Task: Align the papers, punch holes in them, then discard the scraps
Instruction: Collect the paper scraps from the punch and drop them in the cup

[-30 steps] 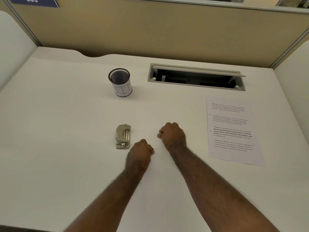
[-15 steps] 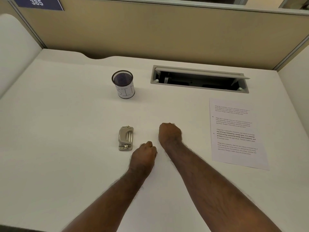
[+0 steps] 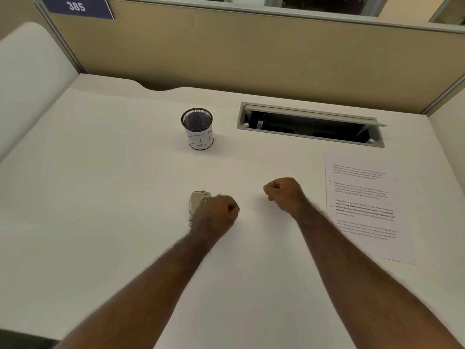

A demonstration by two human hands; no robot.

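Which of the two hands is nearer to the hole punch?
The left hand: its fist partly covers the hole punch in this view. The right hand rests apart, closer to the papers.

White desk (image 3: 100,197) bounded by tan partition (image 3: 251,59). Open cable hatch (image 3: 310,125) recessed at desk rear, right of centre. Blue "385" sign (image 3: 76,7) on partition, upper left.

My white desk (image 3: 100,197) carries a mesh cup (image 3: 197,128) at upper centre, a metal hole punch (image 3: 195,202) mid-frame partly under my fist, and printed papers (image 3: 364,207) at the right edge.
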